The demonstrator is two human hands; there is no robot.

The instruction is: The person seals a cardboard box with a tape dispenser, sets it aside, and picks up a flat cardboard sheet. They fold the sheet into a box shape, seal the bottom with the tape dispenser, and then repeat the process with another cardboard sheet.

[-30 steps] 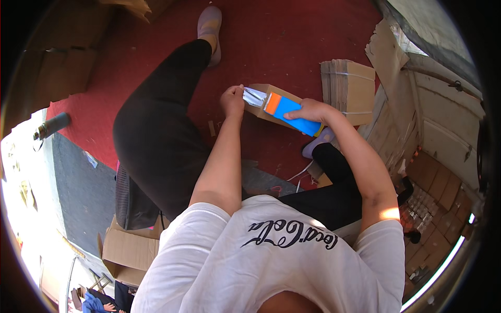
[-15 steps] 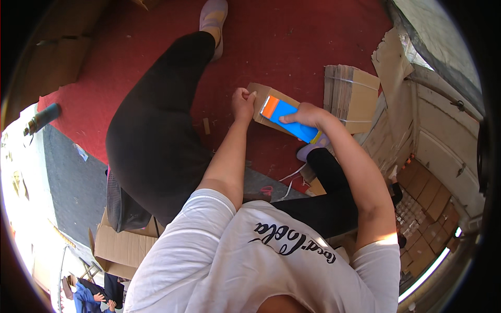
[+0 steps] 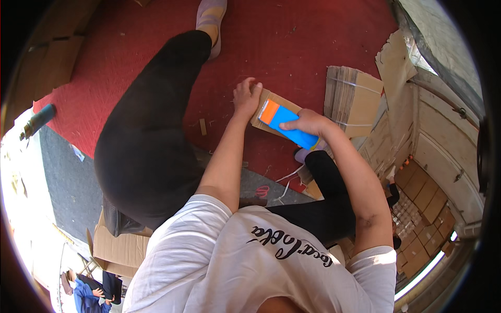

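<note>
My right hand grips a flat blue thing with an orange end, its thumb on the blue face. This lies slanted over a brown cardboard piece, whose upper edge and left end show. Whether the right fingers also hold the cardboard is hidden. At the left end of the cardboard is my left hand, its fingers apart and partly bent and its thumb side against the edge. No object shows between these fingers.
Strapped flat cardboard stands to the right on the red carpet. Pink-handled scissors and white strapping lie near my legs. An open carton sits lower left. Other people appear at the lower left.
My left hand's fingers, bunched together at the cardboard's end before, have spread and moved up a little along it. The right hand keeps its grip on the blue thing.
</note>
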